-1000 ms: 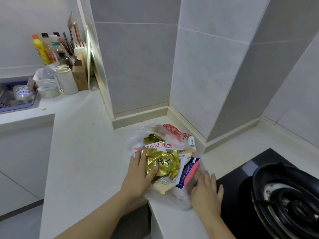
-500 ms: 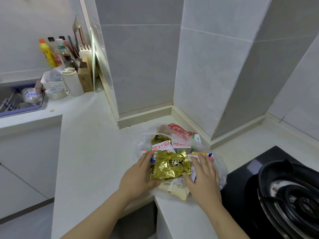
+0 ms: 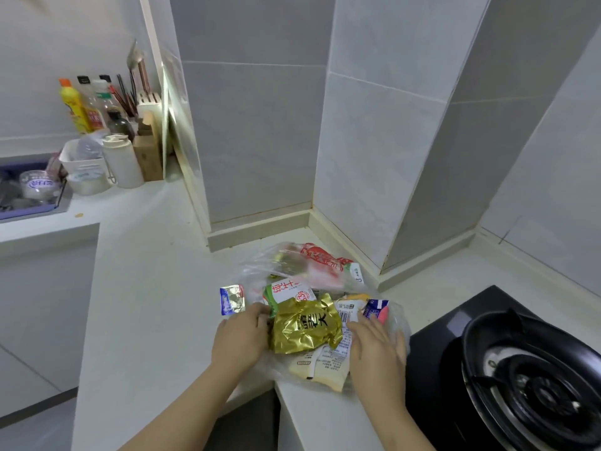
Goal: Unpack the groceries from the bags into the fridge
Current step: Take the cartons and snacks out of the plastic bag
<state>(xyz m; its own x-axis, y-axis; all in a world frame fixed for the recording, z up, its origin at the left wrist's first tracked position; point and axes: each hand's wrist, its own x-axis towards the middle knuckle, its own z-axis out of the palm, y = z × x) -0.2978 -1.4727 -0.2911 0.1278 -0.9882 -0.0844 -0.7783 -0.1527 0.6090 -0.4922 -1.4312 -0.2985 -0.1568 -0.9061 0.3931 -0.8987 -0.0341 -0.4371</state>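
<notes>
A clear plastic bag (image 3: 257,271) of groceries lies on the white counter (image 3: 146,288) near the corner. On top of the pile sits a crumpled gold foil packet (image 3: 305,325). My left hand (image 3: 240,340) is at its left edge, fingers curled against it. My right hand (image 3: 374,349) lies flat, fingers straight, on a white printed packet (image 3: 328,366) to the gold packet's right. Behind are a green-and-white carton (image 3: 286,289), a red-printed packet (image 3: 320,260) and a blue-and-pink packet (image 3: 375,312). A small blue-and-silver packet (image 3: 231,299) lies at the bag's left edge.
A black gas hob (image 3: 439,323) with a pan support (image 3: 533,382) is right of the bag. At the far left stand bottles (image 3: 76,109), a knife block (image 3: 148,135), a white jar (image 3: 123,161) and a sink (image 3: 29,190). Tiled walls close in behind.
My right hand came from the bag's right side onto the packets beside the gold one. The small blue-and-silver packet now shows at the bag's left edge.
</notes>
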